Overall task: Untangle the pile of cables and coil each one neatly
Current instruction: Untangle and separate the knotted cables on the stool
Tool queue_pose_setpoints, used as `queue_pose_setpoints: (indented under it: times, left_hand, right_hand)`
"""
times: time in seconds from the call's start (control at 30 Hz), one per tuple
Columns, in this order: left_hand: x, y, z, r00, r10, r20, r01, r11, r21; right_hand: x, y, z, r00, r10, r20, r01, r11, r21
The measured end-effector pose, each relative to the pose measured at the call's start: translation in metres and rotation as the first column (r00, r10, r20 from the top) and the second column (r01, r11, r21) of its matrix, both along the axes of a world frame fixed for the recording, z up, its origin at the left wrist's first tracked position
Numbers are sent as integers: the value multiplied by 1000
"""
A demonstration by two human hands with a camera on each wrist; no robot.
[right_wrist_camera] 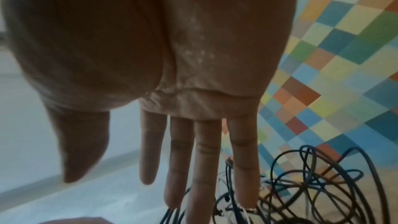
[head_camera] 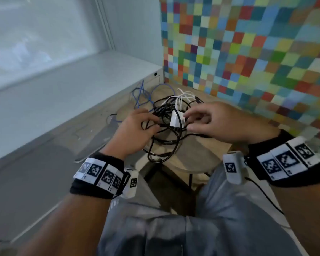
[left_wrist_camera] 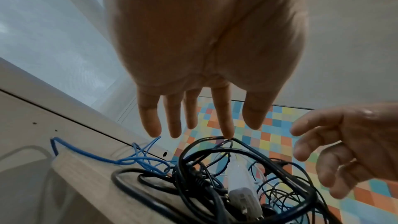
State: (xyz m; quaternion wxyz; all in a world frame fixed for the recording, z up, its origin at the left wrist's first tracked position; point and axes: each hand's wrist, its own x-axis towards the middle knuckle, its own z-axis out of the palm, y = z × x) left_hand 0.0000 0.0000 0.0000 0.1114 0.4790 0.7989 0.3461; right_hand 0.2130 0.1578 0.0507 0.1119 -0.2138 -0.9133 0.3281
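Both of our hands hover over the cable pile [head_camera: 166,122] on the small wooden table [head_camera: 198,154], near its far edge. Our left hand [head_camera: 135,130] is spread wide, fingers straight, one fingertip touching a black loop [left_wrist_camera: 215,140]. Our right hand [head_camera: 218,122] is relaxed, holding nothing. The white charger block [head_camera: 175,119] lies between them, just ahead of the right fingertips, so we judge the right hand nearer. A blue cable [head_camera: 140,95] trails toward the far left corner.
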Motion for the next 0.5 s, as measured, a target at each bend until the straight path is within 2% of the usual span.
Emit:
queue_pose_setpoints:
  times: [0.13, 0.3, 0.5]
  left_hand:
    - [1, 1, -8, 1000, -16, -12, 15, 994, -108]
    - [5, 2, -15, 1000, 4, 8, -3, 994, -106]
    - [15, -5, -38, 999, 3, 34, 0, 996, -86]
  right_hand:
    - [-2, -7, -12, 974, 93, 205, -95, 995, -2]
    - [-5, -13, -22, 956, 173, 238, -181, 983, 10]
    - [-6, -22, -33, 934, 184, 305, -193, 981, 1]
